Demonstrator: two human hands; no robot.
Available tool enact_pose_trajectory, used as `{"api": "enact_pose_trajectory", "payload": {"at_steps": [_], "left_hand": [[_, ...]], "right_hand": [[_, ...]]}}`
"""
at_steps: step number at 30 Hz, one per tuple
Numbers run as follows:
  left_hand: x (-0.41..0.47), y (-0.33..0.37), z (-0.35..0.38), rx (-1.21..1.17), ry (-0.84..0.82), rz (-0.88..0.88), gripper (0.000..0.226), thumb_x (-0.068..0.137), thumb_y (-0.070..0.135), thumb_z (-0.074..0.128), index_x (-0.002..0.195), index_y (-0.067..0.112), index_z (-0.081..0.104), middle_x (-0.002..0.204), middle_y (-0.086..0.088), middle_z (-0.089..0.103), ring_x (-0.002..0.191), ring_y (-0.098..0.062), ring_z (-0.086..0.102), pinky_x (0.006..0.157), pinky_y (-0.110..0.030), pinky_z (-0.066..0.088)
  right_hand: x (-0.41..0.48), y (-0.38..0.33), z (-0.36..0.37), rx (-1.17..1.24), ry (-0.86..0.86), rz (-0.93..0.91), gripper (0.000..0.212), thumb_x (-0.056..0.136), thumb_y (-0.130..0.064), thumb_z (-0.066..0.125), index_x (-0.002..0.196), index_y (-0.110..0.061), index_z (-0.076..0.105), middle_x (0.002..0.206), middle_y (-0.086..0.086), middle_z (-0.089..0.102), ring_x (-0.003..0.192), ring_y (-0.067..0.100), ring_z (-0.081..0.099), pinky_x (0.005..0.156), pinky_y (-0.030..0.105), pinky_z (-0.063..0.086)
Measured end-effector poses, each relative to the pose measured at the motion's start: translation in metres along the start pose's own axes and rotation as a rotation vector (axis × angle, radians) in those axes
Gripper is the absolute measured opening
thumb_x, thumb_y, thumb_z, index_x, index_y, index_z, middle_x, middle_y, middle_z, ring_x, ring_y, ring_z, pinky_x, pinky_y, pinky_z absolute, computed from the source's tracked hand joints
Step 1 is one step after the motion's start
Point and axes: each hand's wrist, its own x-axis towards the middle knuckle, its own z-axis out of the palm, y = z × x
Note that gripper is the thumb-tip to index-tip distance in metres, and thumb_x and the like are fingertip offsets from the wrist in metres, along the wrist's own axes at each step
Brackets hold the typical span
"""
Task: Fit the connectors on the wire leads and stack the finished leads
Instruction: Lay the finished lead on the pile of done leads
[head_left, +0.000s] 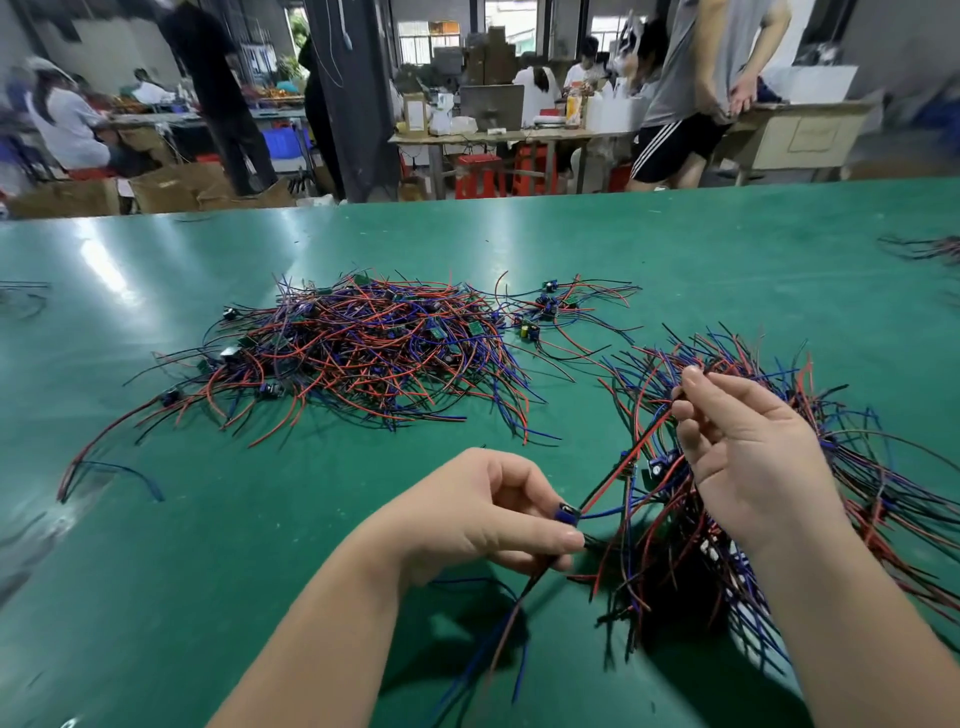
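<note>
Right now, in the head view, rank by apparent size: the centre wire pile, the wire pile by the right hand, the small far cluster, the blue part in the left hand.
1-2. Centre wire pile and right wire pile: alike; the right one is nearer and runs off frame, so unranked.
3. Small far cluster.
4. Blue part.
</note>
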Motion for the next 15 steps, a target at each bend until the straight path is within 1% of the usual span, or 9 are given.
{"api": "enact_pose_trajectory", "payload": {"at_steps": [1, 5, 7, 9, 10, 13, 14, 15], "left_hand": [[-0.001, 0.001, -0.002, 0.001, 0.000, -0.002, 0.022, 0.075, -0.001, 0.076, 0.074, 0.013, 0.059, 0.066, -0.001, 0.068, 0.067, -0.016, 0.071, 0.054, -0.018, 0.050], [-0.004, 0.001, -0.008, 0.031, 0.005, -0.024, 0.021, 0.075, 0.000, 0.076, 0.074, 0.015, 0.061, 0.067, -0.002, 0.069, 0.065, -0.014, 0.070, 0.055, -0.017, 0.050], [-0.003, -0.001, -0.009, 0.064, 0.021, -0.041, 0.020, 0.075, 0.002, 0.077, 0.076, 0.015, 0.061, 0.069, -0.003, 0.071, 0.065, -0.012, 0.069, 0.057, -0.018, 0.051], [-0.001, -0.003, -0.009, 0.073, 0.054, -0.046, 0.019, 0.074, 0.004, 0.078, 0.077, 0.014, 0.062, 0.070, -0.004, 0.071, 0.066, -0.012, 0.069, 0.058, -0.020, 0.052], [0.001, -0.004, -0.009, 0.073, 0.078, -0.046, 0.019, 0.074, 0.004, 0.079, 0.077, 0.013, 0.062, 0.070, -0.004, 0.071, 0.066, -0.012, 0.069, 0.058, -0.020, 0.052], [0.006, -0.006, -0.007, 0.020, 0.215, -0.018, 0.019, 0.073, 0.007, 0.079, 0.080, 0.008, 0.062, 0.069, -0.007, 0.071, 0.062, -0.013, 0.068, 0.055, -0.019, 0.052], [0.008, -0.007, -0.005, -0.039, 0.276, -0.002, 0.022, 0.071, 0.009, 0.080, 0.081, 0.006, 0.061, 0.068, -0.008, 0.071, 0.062, -0.014, 0.069, 0.055, -0.020, 0.053], [0.011, -0.007, -0.005, -0.106, 0.332, 0.016, 0.026, 0.067, 0.013, 0.081, 0.082, 0.005, 0.061, 0.067, -0.009, 0.070, 0.062, -0.015, 0.069, 0.056, -0.022, 0.054]], "right_hand": [[-0.002, 0.001, 0.002, 0.014, -0.001, 0.015, 0.024, 0.082, -0.003, 0.065, 0.062, -0.016, 0.063, 0.057, -0.001, 0.065, 0.049, 0.006, 0.061, 0.045, 0.012, 0.045], [-0.005, 0.002, 0.005, -0.003, 0.033, 0.098, 0.017, 0.084, -0.013, 0.066, 0.069, -0.015, 0.058, 0.052, -0.006, 0.062, 0.045, 0.000, 0.059, 0.039, 0.009, 0.042], [-0.005, 0.002, 0.005, -0.025, 0.041, 0.101, 0.019, 0.086, -0.016, 0.065, 0.069, -0.015, 0.058, 0.052, -0.007, 0.062, 0.046, 0.000, 0.060, 0.040, 0.009, 0.043], [-0.005, 0.003, 0.005, -0.017, 0.027, 0.090, 0.023, 0.088, -0.016, 0.063, 0.065, -0.014, 0.060, 0.054, -0.004, 0.064, 0.051, 0.003, 0.065, 0.043, 0.011, 0.046], [-0.005, 0.003, 0.004, 0.004, 0.016, 0.080, 0.024, 0.090, -0.017, 0.061, 0.066, -0.013, 0.061, 0.056, -0.002, 0.065, 0.055, 0.006, 0.067, 0.044, 0.012, 0.048], [-0.002, 0.003, 0.002, 0.060, -0.014, 0.050, 0.016, 0.095, -0.018, 0.053, 0.083, -0.010, 0.062, 0.069, 0.005, 0.069, 0.067, 0.015, 0.071, 0.052, 0.018, 0.052], [0.000, 0.005, 0.001, 0.011, -0.025, 0.043, 0.010, 0.095, -0.016, 0.054, 0.088, -0.013, 0.061, 0.076, 0.006, 0.068, 0.068, 0.017, 0.071, 0.053, 0.021, 0.052], [0.000, 0.006, 0.000, -0.091, -0.054, 0.031, 0.005, 0.093, -0.013, 0.057, 0.090, -0.016, 0.059, 0.083, 0.007, 0.066, 0.069, 0.017, 0.069, 0.055, 0.024, 0.051]]}}
